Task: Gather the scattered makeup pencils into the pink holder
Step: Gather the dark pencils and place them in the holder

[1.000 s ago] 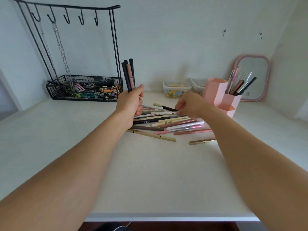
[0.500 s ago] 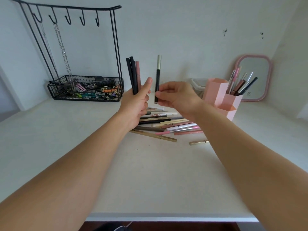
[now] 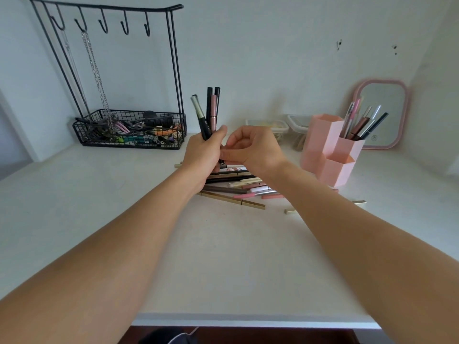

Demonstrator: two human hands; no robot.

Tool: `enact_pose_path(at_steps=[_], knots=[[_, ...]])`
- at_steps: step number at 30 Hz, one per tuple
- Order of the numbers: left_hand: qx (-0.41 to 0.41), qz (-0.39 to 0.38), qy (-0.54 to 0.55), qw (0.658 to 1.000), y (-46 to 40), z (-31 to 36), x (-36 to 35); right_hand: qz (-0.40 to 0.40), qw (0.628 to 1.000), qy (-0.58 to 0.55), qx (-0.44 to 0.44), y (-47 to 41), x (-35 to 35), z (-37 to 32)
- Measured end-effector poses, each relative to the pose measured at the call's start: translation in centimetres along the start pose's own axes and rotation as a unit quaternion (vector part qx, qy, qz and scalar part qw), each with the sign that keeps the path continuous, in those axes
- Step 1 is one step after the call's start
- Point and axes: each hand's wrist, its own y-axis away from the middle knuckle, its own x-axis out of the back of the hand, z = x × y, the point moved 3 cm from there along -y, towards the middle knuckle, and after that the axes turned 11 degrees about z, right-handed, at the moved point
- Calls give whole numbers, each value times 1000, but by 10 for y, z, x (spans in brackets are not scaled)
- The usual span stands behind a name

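Note:
My left hand (image 3: 202, 155) holds a bundle of makeup pencils (image 3: 210, 112) upright above the desk: black ones, a pink one and a black pencil with a silver cap. My right hand (image 3: 253, 150) touches the left hand at the base of the bundle, fingers curled; whether it still pinches a pencil is unclear. Below both hands lies a pile of scattered pencils (image 3: 238, 184), with two gold ones (image 3: 233, 200) nearest me. The pink holder (image 3: 325, 145) stands to the right, with several pencils (image 3: 361, 122) in its back compartment.
A black wire basket (image 3: 129, 131) with a hook rack stands at the back left. Two clear plastic boxes (image 3: 280, 127) sit behind my right hand. A pink-framed mirror (image 3: 382, 112) leans on the wall at the right. The desk's front edge (image 3: 248, 319) is close to me.
My right hand lifted a black, silver-capped pencil from the pile and passed it into the bundle in my left hand. The two hands now meet.

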Motion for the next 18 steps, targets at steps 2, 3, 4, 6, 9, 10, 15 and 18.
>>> enact_pose_path(at_steps=[2, 3, 4, 6, 9, 10, 15, 18], knots=[[2, 13, 14, 1000, -3, 2, 4, -20, 999, 45, 13, -5, 5, -3], [10, 17, 35, 999, -5, 3, 6, -34, 994, 99, 35, -8, 8, -4], [22, 22, 58, 998, -8, 4, 10, -56, 983, 162, 60, -10, 10, -5], [44, 36, 85, 995, -14, 4, 17, -112, 959, 247, 78, -9, 9, -2], [55, 56, 93, 993, -21, 2, 25, -164, 931, 310, 97, -6, 2, 6], [57, 55, 95, 992, -23, 1, 27, -169, 924, 325, 106, -5, 1, 8], [80, 47, 92, 991, -26, -3, 27, -173, 915, 349, 106, -9, 4, 11], [89, 42, 90, 991, -24, -3, 25, -179, 906, 370, 103, -12, 9, 13]])
